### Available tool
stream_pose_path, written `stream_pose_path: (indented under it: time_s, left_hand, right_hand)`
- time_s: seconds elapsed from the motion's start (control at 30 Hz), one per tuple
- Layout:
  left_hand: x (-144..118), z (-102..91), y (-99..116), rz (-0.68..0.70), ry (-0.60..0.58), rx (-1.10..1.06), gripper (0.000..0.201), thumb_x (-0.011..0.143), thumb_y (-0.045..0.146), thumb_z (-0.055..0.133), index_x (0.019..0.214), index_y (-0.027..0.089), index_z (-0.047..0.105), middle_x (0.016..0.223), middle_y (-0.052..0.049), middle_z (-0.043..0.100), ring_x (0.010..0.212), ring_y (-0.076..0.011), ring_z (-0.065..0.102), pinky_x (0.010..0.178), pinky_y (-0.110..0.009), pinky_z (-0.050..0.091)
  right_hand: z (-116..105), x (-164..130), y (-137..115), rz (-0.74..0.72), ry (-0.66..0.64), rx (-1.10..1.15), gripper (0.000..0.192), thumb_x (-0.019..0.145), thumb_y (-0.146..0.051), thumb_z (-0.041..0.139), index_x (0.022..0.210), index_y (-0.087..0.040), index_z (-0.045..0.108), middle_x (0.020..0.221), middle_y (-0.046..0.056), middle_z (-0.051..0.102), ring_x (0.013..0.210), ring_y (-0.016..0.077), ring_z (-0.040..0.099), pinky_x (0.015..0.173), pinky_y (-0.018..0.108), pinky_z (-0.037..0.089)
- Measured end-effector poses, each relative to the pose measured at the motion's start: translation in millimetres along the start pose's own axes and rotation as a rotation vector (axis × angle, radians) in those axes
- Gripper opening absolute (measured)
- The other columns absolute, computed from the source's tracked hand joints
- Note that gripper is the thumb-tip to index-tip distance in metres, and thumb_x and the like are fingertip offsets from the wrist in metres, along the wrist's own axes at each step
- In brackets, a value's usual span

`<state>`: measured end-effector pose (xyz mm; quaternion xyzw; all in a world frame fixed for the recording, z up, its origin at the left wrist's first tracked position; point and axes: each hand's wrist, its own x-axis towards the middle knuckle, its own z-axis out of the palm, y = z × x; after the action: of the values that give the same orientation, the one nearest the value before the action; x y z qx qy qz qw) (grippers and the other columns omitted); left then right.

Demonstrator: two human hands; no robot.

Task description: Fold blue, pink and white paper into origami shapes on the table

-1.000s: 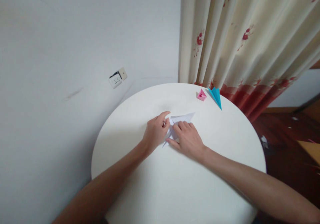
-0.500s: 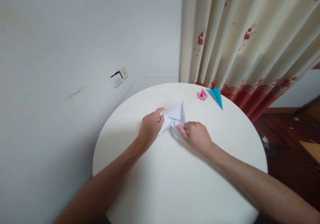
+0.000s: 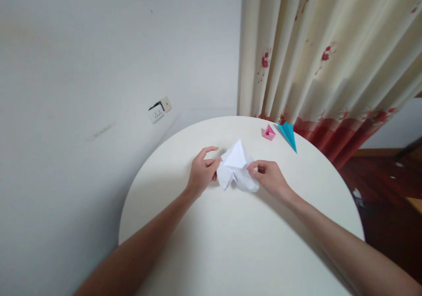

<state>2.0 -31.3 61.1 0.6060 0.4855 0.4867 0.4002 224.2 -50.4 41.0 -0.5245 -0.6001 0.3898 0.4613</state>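
The folded white paper (image 3: 238,169) lies between both hands, its point aimed away, left hand (image 3: 201,175) pinching its left edge, right hand (image 3: 269,178) pinching its right.

No text, label, brand, number or sign can be read anywhere.

Both bare forearms reach up from the lower edge of the frame and converge at its centre. The left hand (image 3: 201,173) lies just left of centre, palm down, index finger stretched forward, thumb and other fingers pinched. The right hand (image 3: 271,178) sits just right of centre, knuckles up, fingers curled in a pinch toward the left one.
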Motion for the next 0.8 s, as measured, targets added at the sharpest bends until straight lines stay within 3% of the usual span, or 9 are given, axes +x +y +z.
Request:
stream_pose_path:
  time_s: [0.1, 0.17, 0.23, 0.4, 0.5, 0.53, 0.67, 0.73, 0.8]
  left_hand:
    - [2.4, 3.2, -3.2, -0.017, -0.072, -0.179, 0.067, 0.09, 0.052, 0.058, 0.145, 0.018, 0.039, 0.084, -0.007, 0.076, 0.054, -0.013, 0.064, 0.047, -0.021, 0.045]
    - [2.8, 5.2, -5.4, 0.08, -0.172, -0.227, 0.073, 0.094, 0.056, 0.052, 0.152, 0.02, 0.028, 0.117, -0.018, 0.071, 0.082, -0.0187, 0.071, 0.061, -0.026, 0.054]
    - [1.5, 7.0, -7.5, 0.213, -0.217, -0.135, 0.069, 0.092, 0.053, 0.056, 0.15, 0.021, 0.035, 0.132, -0.019, 0.063, 0.101, -0.0217, 0.068, 0.073, -0.03, 0.056]
    - [-4.3, 9.5, -8.6, 0.449, -0.118, 0.25, 0.032, 0.081, 0.03, 0.075, 0.111, 0.022, 0.07, 0.111, -0.009, 0.07, 0.092, -0.0192, 0.064, 0.077, -0.03, 0.053]
    - [-4.6, 9.5, -8.6, 0.497, -0.087, 0.274, 0.007, 0.086, 0.026, 0.068, 0.085, 0.02, 0.072, 0.093, -0.006, 0.071, 0.088, -0.0193, 0.065, 0.082, -0.032, 0.051]
    - [-4.2, 9.4, -9.2, 0.473, -0.069, 0.285, 0.013, 0.089, 0.026, 0.064, 0.08, 0.02, 0.071, 0.087, -0.005, 0.071, 0.084, -0.0187, 0.066, 0.08, -0.031, 0.051]
    - [-2.6, 9.1, -13.9, 0.324, 0.025, 0.31, 0.013, 0.094, 0.026, 0.054, 0.1, 0.019, 0.064, 0.073, 0.001, 0.067, 0.066, -0.0143, 0.061, 0.064, -0.024, 0.047]
    - [-2.4, 8.8, -15.6, 0.344, 0.043, 0.313, 0.017, 0.095, 0.025, 0.052, 0.11, 0.019, 0.059, 0.071, 0.003, 0.065, 0.064, -0.0131, 0.06, 0.062, -0.023, 0.045]
    - [-2.5, 7.7, -15.5, 0.431, 0.023, 0.377, 0.015, 0.097, 0.022, 0.049, 0.106, 0.019, 0.059, 0.079, 0.001, 0.067, 0.072, -0.0139, 0.062, 0.069, -0.023, 0.047]
  right_hand:
    - [0.1, 1.2, -0.4, 0.172, -0.051, 0.237, 0.025, 0.067, -0.033, 0.07, 0.082, -0.015, 0.076, 0.069, 0.004, 0.07, 0.056, 0.0146, 0.054, 0.052, 0.026, 0.039]
    - [-1.2, 1.5, -2.4, 0.258, -0.041, 0.368, 0.027, 0.064, -0.033, 0.074, 0.083, -0.014, 0.077, 0.072, 0.006, 0.071, 0.06, 0.0153, 0.056, 0.054, 0.026, 0.041]
    - [-3.5, 2.3, -4.7, 0.321, -0.028, 0.459, 0.027, 0.063, -0.033, 0.076, 0.081, -0.013, 0.077, 0.076, 0.008, 0.071, 0.062, 0.0151, 0.057, 0.055, 0.026, 0.042]
    - [-8.6, 3.9, -9.1, 0.351, -0.035, 0.498, 0.026, 0.061, -0.031, 0.077, 0.08, -0.013, 0.078, 0.072, 0.005, 0.068, 0.06, 0.0115, 0.051, 0.052, 0.023, 0.036]
    - [-8.2, 2.6, -10.3, 0.32, -0.074, 0.475, 0.025, 0.063, -0.03, 0.075, 0.082, -0.015, 0.079, 0.075, 0.005, 0.07, 0.063, 0.0126, 0.053, 0.055, 0.024, 0.038]
    - [-7.5, 1.9, -10.3, 0.297, -0.085, 0.447, 0.024, 0.063, -0.029, 0.074, 0.083, -0.016, 0.079, 0.076, 0.005, 0.071, 0.063, 0.0129, 0.054, 0.055, 0.025, 0.038]
    - [-3.5, -1.3, -8.3, 0.184, -0.141, 0.282, 0.024, 0.064, -0.027, 0.073, 0.084, -0.017, 0.079, 0.079, 0.005, 0.073, 0.062, 0.0142, 0.054, 0.056, 0.026, 0.037]
    - [-2.3, -1.7, -6.6, 0.159, -0.206, 0.244, 0.025, 0.063, -0.031, 0.076, 0.084, -0.017, 0.079, 0.079, 0.005, 0.074, 0.066, 0.0167, 0.057, 0.06, 0.028, 0.041]
    - [-3.3, -0.3, -5.4, 0.125, -0.228, 0.197, 0.025, 0.066, -0.037, 0.076, 0.081, -0.017, 0.079, 0.079, 0.006, 0.073, 0.071, 0.0198, 0.06, 0.068, 0.032, 0.044]
